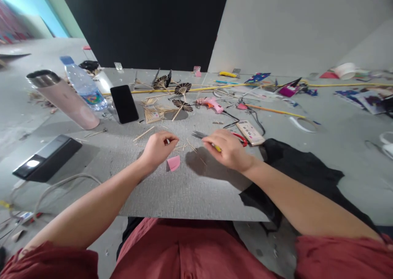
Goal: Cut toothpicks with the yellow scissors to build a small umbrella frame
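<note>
My left hand [159, 148] is closed in a pinch above the table, left of a small pink paper piece [173, 163]. Whatever sits between its fingertips is too small to make out. My right hand [225, 148] is curled around what look like pliers, with grey jaws [199, 134] pointing left and a red handle [240, 138] showing behind the hand. A bit of yellow shows under its fingers. Thin wooden sticks [181, 148] lie scattered between the hands. Farther back stands a stick model with dark fan-like discs [182, 105].
A pink glue gun [211, 105], a patterned phone [250, 132] and black cloth [302, 168] lie to the right. On the left are a black phone [124, 104], a pink tumbler [66, 98], a water bottle [84, 84] and a power bank [47, 157] with a cable.
</note>
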Action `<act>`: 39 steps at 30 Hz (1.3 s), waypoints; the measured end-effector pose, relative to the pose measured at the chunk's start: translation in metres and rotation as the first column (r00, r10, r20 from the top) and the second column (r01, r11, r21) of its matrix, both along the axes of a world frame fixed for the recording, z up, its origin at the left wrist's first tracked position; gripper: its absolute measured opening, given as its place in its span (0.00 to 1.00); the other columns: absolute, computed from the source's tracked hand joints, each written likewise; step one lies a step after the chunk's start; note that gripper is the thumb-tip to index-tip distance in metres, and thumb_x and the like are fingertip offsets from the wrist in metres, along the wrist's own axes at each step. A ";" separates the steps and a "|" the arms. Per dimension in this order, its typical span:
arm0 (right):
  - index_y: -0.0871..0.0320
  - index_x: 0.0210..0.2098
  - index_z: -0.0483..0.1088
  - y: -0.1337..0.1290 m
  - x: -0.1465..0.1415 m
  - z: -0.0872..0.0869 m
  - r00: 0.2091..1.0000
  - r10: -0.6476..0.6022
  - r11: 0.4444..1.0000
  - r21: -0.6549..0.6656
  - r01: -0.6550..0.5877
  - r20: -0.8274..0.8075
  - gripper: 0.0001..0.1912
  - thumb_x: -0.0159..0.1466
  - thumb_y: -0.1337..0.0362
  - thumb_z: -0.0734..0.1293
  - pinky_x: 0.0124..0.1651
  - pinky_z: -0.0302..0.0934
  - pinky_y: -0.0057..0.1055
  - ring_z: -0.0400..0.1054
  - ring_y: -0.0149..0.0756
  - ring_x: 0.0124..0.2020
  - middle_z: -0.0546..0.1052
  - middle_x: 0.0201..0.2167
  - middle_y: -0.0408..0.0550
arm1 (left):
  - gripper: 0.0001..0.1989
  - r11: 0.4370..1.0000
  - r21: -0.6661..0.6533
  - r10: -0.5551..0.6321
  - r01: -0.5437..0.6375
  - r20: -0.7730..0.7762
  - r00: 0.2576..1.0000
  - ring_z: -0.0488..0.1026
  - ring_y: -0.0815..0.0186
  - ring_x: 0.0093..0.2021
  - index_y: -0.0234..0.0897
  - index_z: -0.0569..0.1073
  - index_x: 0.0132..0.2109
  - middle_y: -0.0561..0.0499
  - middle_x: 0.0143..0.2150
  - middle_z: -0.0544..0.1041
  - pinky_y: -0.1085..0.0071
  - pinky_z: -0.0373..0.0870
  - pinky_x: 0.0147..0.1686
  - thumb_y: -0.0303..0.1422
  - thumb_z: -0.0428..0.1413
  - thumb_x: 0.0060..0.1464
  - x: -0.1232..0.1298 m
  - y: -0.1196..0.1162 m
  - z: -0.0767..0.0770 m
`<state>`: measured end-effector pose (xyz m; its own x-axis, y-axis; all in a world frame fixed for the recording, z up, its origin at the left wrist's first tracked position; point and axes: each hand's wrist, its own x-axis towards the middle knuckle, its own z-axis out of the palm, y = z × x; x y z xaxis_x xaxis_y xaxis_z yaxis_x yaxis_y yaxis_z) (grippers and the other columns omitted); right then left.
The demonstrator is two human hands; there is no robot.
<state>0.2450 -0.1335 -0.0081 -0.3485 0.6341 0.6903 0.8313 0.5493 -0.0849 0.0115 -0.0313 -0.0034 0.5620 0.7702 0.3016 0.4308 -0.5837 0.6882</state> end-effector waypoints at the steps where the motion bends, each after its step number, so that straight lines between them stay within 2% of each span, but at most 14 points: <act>1: 0.59 0.40 0.72 -0.003 -0.005 0.000 0.997 0.074 0.996 0.037 -0.076 0.037 0.05 0.70 0.67 0.63 0.40 0.64 0.37 0.70 0.39 0.34 0.78 0.31 0.50 | 0.09 1.000 -0.001 0.001 -0.001 -0.006 1.000 0.72 0.67 0.31 0.38 0.80 0.32 0.51 0.32 0.81 0.70 0.68 0.33 0.29 0.56 0.56 0.000 0.000 0.001; 4: 0.60 0.39 0.72 -0.012 -0.019 0.000 0.944 0.294 0.948 0.079 -0.308 0.148 0.07 0.72 0.66 0.63 0.39 0.62 0.34 0.69 0.35 0.32 0.77 0.28 0.47 | 0.08 1.000 -0.003 0.004 -0.004 -0.006 1.000 0.71 0.67 0.30 0.38 0.80 0.33 0.51 0.32 0.81 0.70 0.67 0.31 0.32 0.56 0.56 -0.001 -0.001 0.003; 9: 0.61 0.34 0.75 -0.029 -0.055 0.000 0.800 0.544 0.800 0.129 -0.586 0.253 0.11 0.71 0.62 0.66 0.38 0.61 0.31 0.66 0.29 0.28 0.73 0.25 0.41 | 0.09 1.000 0.009 0.001 -0.001 0.002 1.000 0.71 0.67 0.29 0.39 0.80 0.33 0.51 0.31 0.81 0.70 0.67 0.31 0.33 0.56 0.56 -0.001 -0.002 0.006; 15: 0.58 0.28 0.76 -0.043 -0.100 -0.002 0.692 0.695 0.663 0.197 -0.722 0.194 0.12 0.66 0.60 0.71 0.32 0.58 0.31 0.64 0.27 0.23 0.70 0.21 0.38 | 0.09 1.000 0.016 0.001 -0.001 0.015 1.000 0.71 0.67 0.30 0.39 0.81 0.32 0.51 0.32 0.81 0.70 0.68 0.30 0.34 0.56 0.56 -0.001 -0.004 0.007; 19: 0.57 0.28 0.77 -0.040 -0.117 -0.008 0.652 0.728 0.628 0.174 -0.758 0.213 0.10 0.64 0.61 0.72 0.29 0.58 0.31 0.65 0.27 0.22 0.70 0.20 0.38 | 0.09 1.000 0.022 -0.007 0.007 0.017 1.000 0.71 0.66 0.30 0.40 0.80 0.33 0.51 0.32 0.81 0.70 0.68 0.31 0.35 0.56 0.57 -0.001 -0.004 0.008; 23: 0.55 0.26 0.78 -0.027 -0.137 -0.017 0.611 0.757 0.579 0.195 -0.791 0.230 0.12 0.66 0.59 0.71 0.27 0.57 0.29 0.66 0.26 0.21 0.71 0.18 0.38 | 0.09 0.993 0.072 -0.100 0.099 0.013 0.995 0.72 0.67 0.30 0.40 0.81 0.36 0.50 0.34 0.81 0.69 0.70 0.32 0.33 0.55 0.59 0.000 -0.011 0.010; 27: 0.51 0.29 0.81 -0.008 -0.162 -0.020 0.614 0.767 0.604 0.111 -0.789 0.188 0.12 0.67 0.60 0.70 0.24 0.56 0.27 0.68 0.24 0.20 0.76 0.21 0.38 | 0.10 0.954 0.124 -0.276 0.273 0.006 0.961 0.77 0.63 0.39 0.40 0.81 0.44 0.47 0.41 0.83 0.66 0.74 0.42 0.32 0.54 0.61 0.001 -0.021 0.010; 30: 0.47 0.28 0.82 0.003 -0.175 -0.007 0.630 0.767 0.634 0.014 -0.773 0.123 0.19 0.71 0.56 0.63 0.21 0.55 0.27 0.67 0.23 0.20 0.79 0.23 0.37 | 0.12 0.914 0.146 -0.379 0.378 -0.023 0.925 0.78 0.61 0.46 0.39 0.80 0.47 0.44 0.45 0.82 0.63 0.75 0.49 0.31 0.52 0.64 0.001 -0.022 0.007; 33: 0.42 0.34 0.83 0.006 -0.180 0.020 0.695 0.707 0.704 -0.043 -0.708 0.130 0.21 0.72 0.51 0.59 0.25 0.59 0.27 0.70 0.23 0.24 0.80 0.28 0.34 | 0.13 0.850 0.200 -0.485 0.487 -0.062 0.872 0.77 0.59 0.51 0.39 0.79 0.51 0.44 0.49 0.82 0.59 0.72 0.54 0.32 0.51 0.66 0.001 -0.015 0.002; 34: 0.41 0.36 0.83 0.005 -0.180 0.031 0.737 0.659 0.750 -0.060 -0.659 0.149 0.20 0.72 0.52 0.59 0.29 0.62 0.28 0.71 0.24 0.28 0.81 0.31 0.32 | 0.14 0.819 0.217 -0.528 0.532 -0.082 0.845 0.77 0.59 0.52 0.40 0.78 0.52 0.44 0.51 0.82 0.59 0.72 0.55 0.32 0.50 0.66 0.002 -0.012 0.000; 36: 0.36 0.45 0.81 0.003 -0.182 0.057 0.738 0.631 0.770 -0.081 -0.632 0.241 0.16 0.72 0.52 0.60 0.36 0.65 0.25 0.72 0.23 0.33 0.81 0.32 0.27 | 0.14 0.739 0.213 -0.617 0.639 -0.166 0.769 0.76 0.58 0.56 0.42 0.77 0.55 0.46 0.54 0.81 0.59 0.69 0.59 0.32 0.52 0.66 0.006 -0.006 -0.006; 38: 0.34 0.49 0.79 0.002 -0.185 0.084 0.780 0.536 0.844 -0.173 -0.508 0.322 0.17 0.72 0.51 0.59 0.40 0.65 0.22 0.73 0.21 0.41 0.81 0.39 0.22 | 0.18 0.641 0.153 -0.687 0.752 -0.322 0.651 0.69 0.57 0.64 0.45 0.73 0.60 0.48 0.62 0.76 0.60 0.65 0.63 0.31 0.51 0.67 0.014 -0.004 -0.013; 39: 0.32 0.53 0.77 0.002 -0.186 0.097 0.805 0.481 0.876 -0.235 -0.421 0.349 0.18 0.73 0.51 0.57 0.45 0.64 0.19 0.72 0.19 0.47 0.80 0.46 0.19 | 0.18 0.616 0.161 -0.685 0.771 -0.374 0.626 0.67 0.56 0.66 0.45 0.73 0.61 0.48 0.63 0.74 0.61 0.66 0.63 0.30 0.51 0.67 0.019 -0.005 -0.017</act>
<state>0.0589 -0.1310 0.0889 -0.8365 0.4171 0.3554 0.4730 0.8771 0.0838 0.0309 -0.0366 -0.0208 0.9815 -0.0273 0.1896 -0.0978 -0.9223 0.3739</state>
